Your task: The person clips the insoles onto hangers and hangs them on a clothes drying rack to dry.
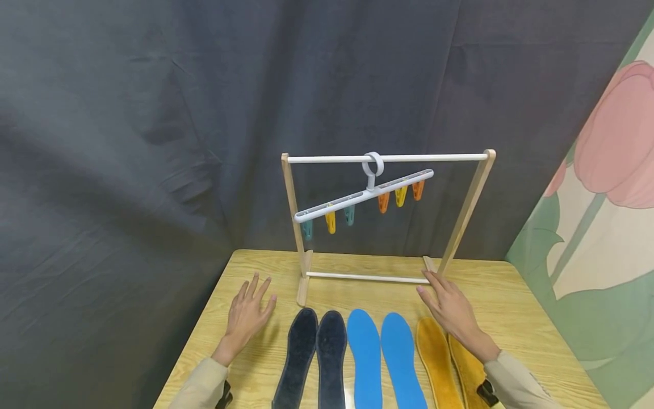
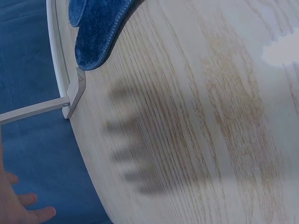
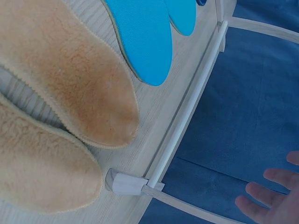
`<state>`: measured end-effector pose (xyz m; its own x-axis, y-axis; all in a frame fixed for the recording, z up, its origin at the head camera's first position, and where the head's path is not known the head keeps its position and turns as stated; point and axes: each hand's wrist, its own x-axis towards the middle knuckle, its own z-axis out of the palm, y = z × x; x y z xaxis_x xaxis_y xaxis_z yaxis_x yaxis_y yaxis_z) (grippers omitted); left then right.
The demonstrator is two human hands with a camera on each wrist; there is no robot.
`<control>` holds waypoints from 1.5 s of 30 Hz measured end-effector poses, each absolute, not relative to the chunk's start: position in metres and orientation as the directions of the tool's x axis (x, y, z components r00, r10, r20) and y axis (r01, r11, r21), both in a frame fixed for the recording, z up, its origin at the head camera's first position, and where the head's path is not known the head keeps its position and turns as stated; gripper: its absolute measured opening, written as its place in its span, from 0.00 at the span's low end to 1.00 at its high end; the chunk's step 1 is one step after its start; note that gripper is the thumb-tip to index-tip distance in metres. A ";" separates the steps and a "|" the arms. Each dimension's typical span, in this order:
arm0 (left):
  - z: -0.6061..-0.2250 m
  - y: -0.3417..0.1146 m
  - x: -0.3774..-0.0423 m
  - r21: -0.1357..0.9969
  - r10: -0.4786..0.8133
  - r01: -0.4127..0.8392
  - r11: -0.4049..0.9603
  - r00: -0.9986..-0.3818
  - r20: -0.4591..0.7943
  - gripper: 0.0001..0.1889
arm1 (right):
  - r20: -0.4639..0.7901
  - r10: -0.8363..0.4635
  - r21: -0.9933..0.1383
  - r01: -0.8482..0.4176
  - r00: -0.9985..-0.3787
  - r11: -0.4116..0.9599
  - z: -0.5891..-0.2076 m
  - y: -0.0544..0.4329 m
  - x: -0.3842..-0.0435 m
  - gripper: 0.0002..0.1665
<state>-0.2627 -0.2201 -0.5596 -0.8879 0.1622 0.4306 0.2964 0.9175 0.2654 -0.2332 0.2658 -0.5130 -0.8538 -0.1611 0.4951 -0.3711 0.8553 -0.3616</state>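
Note:
My left hand (image 1: 246, 314) hovers over the table left of the insoles, fingers spread and holding nothing; its shadow falls on the wood in the left wrist view. My right hand (image 1: 452, 307), also holding nothing, reaches over the yellow insoles with its fingers extended near the rack's right foot. Three pairs of insoles lie in a row: dark fuzzy insoles (image 1: 331, 358), blue insoles (image 1: 365, 358) and yellow fuzzy insoles (image 1: 438, 363). Behind them, a white clip hanger (image 1: 352, 199) hangs tilted from the rack, bearing orange, yellow and teal clips (image 1: 383, 203).
The rack has wooden side posts (image 1: 467, 210), a white top bar (image 1: 434, 158) and a lower bar (image 1: 368, 278). It stands near the back edge of the wooden table (image 1: 276, 261). A dark curtain (image 1: 153, 142) hangs behind, and a tulip-patterned cloth (image 1: 608, 227) covers the right side.

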 end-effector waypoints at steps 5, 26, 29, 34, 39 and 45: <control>-0.561 -0.220 -0.262 0.269 0.154 0.285 0.920 -0.894 0.421 0.30 | 0.502 -0.171 -0.357 -0.383 -0.848 0.852 -0.514 0.264 -0.236 0.31; -0.567 -0.215 -0.257 0.336 0.133 0.272 0.902 -0.914 0.384 0.30 | 0.503 -0.181 -0.377 -0.403 -0.845 0.834 -0.515 0.250 -0.245 0.31; -0.567 -0.214 -0.258 0.331 0.138 0.276 0.903 -0.913 0.384 0.31 | 0.503 -0.178 -0.385 -0.403 -0.846 0.830 -0.515 0.246 -0.245 0.31; -0.569 -0.213 -0.258 0.320 0.144 0.281 0.905 -0.909 0.391 0.30 | 0.506 -0.181 -0.386 -0.409 -0.843 0.827 -0.515 0.238 -0.247 0.31; -0.572 -0.212 -0.257 0.309 0.150 0.288 0.906 -0.903 0.402 0.30 | 0.496 -0.190 -0.391 -0.413 -0.848 0.822 -0.513 0.230 -0.248 0.31; -0.573 -0.211 -0.257 0.320 0.149 0.290 0.902 -0.904 0.401 0.30 | 0.506 -0.195 -0.388 -0.424 -0.840 0.819 -0.510 0.223 -0.252 0.31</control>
